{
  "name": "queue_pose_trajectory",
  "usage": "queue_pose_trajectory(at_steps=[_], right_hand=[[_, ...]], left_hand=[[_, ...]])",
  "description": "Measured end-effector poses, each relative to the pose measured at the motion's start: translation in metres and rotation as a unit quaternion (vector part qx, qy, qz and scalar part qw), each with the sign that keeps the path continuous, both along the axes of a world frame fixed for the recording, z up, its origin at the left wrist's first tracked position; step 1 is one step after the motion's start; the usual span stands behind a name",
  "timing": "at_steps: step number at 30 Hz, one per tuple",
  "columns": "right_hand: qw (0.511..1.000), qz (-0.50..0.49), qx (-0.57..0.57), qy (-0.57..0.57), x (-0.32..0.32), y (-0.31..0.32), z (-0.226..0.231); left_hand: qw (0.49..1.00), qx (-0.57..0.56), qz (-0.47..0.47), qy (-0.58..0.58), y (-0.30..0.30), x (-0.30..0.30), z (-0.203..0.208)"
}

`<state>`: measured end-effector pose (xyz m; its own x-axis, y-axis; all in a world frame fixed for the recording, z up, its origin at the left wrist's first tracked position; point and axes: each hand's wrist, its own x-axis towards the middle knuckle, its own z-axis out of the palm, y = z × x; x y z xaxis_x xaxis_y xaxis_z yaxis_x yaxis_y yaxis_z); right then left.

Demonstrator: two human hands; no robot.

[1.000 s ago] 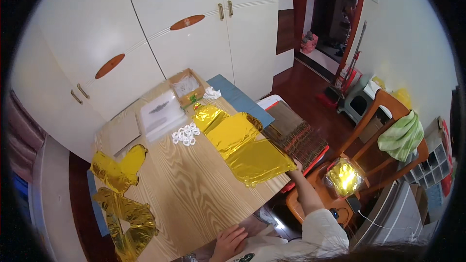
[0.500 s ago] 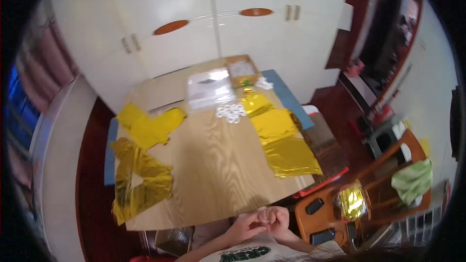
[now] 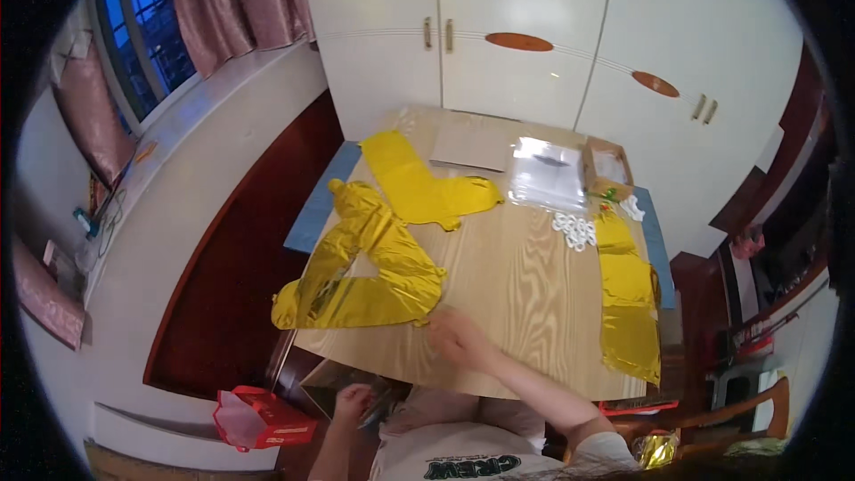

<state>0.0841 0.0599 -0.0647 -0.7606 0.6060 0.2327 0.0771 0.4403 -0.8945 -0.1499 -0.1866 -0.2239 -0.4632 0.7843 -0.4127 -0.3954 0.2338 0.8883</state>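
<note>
A flat, wrinkled gold foil balloon (image 3: 383, 254) with a gap in its middle lies at the table's front left. My right hand (image 3: 456, 338) reaches across the front edge to its near right corner, fingers closed at the foil. Below the table's front left edge, my left hand (image 3: 353, 401) is curled, and what it may hold is too blurred to name. Behind the first balloon lies another flat gold foil balloon (image 3: 414, 183), bent in shape. A folded strip of gold foil (image 3: 625, 281) runs along the table's right side.
Several small white rings (image 3: 574, 230) lie near clear plastic sleeves (image 3: 545, 174). A cardboard box (image 3: 609, 165) stands at the back right of the wooden table (image 3: 508, 294). A red bag (image 3: 263, 419) is on the floor at left; a wooden chair (image 3: 766, 405) stands at right.
My hands were together in front of my body; now they are apart, the right at the balloon's corner, the left lower down. The view has swung left.
</note>
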Motion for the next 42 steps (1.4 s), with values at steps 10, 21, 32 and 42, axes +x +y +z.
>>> queue_pose_trajectory(at_steps=[10, 21, 32, 42], right_hand=[[0.926, -0.02, 0.32, -0.199, -0.064, 0.073, -0.022], [0.914, -0.119, 0.375, -0.096, -0.099, 0.084, 0.023], [0.866, -0.098, 0.49, -0.008, -0.158, 0.079, 0.095], [0.888, -0.101, 0.41, -0.18, -0.112, 0.075, 0.034]], left_hand=[[0.973, -0.22, 0.069, 0.024, -0.047, -0.075, -0.117], [0.895, -0.265, 0.019, 0.358, -0.05, -0.139, -0.123], [0.724, 0.039, 0.183, 0.663, 0.094, -0.058, 0.199], [0.735, 0.079, 0.14, 0.659, 0.203, -0.125, 0.243]])
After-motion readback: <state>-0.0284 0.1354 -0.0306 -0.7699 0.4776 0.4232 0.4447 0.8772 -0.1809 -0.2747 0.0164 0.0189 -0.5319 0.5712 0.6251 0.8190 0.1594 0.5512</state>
